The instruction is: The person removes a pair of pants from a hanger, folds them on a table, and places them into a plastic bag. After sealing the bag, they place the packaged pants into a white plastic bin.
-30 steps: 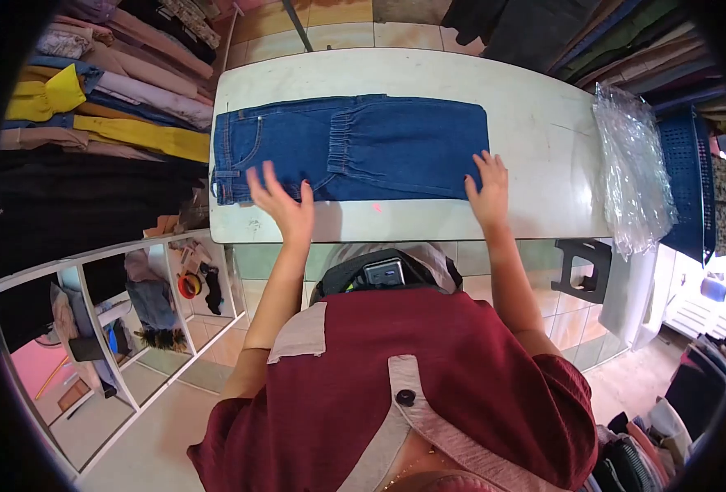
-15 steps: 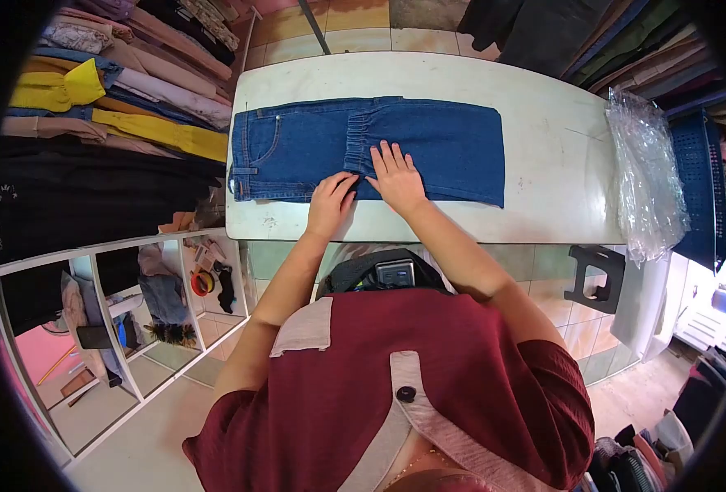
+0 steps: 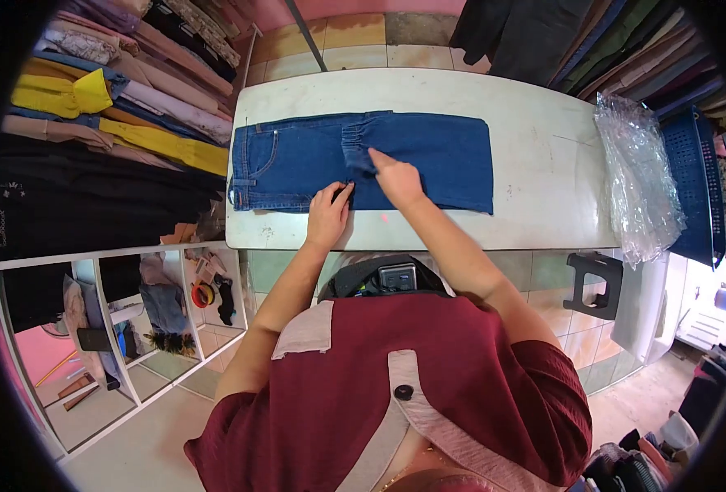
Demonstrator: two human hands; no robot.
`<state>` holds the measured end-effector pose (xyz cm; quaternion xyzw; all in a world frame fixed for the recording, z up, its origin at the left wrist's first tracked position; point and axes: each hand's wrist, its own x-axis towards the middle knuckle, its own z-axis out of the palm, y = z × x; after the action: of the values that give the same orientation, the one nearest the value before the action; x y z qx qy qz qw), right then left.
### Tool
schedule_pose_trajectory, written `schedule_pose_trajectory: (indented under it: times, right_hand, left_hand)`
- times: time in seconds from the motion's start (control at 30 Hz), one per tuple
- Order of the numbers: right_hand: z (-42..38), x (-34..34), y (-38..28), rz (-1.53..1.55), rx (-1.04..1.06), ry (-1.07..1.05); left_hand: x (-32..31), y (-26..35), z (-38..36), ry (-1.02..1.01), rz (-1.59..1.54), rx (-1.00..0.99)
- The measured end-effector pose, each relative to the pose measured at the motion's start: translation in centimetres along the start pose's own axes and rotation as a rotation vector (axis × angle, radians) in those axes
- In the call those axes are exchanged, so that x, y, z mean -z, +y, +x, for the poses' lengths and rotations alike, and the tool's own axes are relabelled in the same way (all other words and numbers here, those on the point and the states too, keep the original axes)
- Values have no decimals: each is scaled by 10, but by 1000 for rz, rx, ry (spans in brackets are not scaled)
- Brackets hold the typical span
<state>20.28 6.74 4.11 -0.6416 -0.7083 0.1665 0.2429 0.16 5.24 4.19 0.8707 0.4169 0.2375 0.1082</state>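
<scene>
The folded blue jeans (image 3: 363, 161) lie flat along the left half of the white surface (image 3: 535, 98), waistband toward its left edge. Both hands, spread wide at the two ends a second ago, have come together at the middle of the near hem. The left hand (image 3: 328, 215) pinches that hem, fingers curled; the right hand (image 3: 396, 180) presses on the denim, fingers together. Crinkled plastic bags (image 3: 637, 172) hang over the right edge.

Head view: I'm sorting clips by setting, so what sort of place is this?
Probably a clothing shop or garment packing room. Folded jeans lie on a white table under both hands, stacked folded garments fill the left side, and a pile of clear plastic bags sits at the table's right end.
</scene>
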Motion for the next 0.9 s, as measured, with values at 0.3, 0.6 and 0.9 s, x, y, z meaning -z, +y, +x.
schedule_pose_trajectory:
  times: [0.3, 0.6, 0.9]
  right_hand:
    - [-100, 222, 173, 1375, -593, 1054]
    - [-213, 221, 296, 1216, -778, 1164]
    - [-106, 187, 97, 251, -325, 1130]
  left_hand:
    - [-14, 12, -3, 23, 247, 41]
    - [-17, 23, 4, -5, 281, 90]
    - [-5, 23, 6, 2, -73, 119]
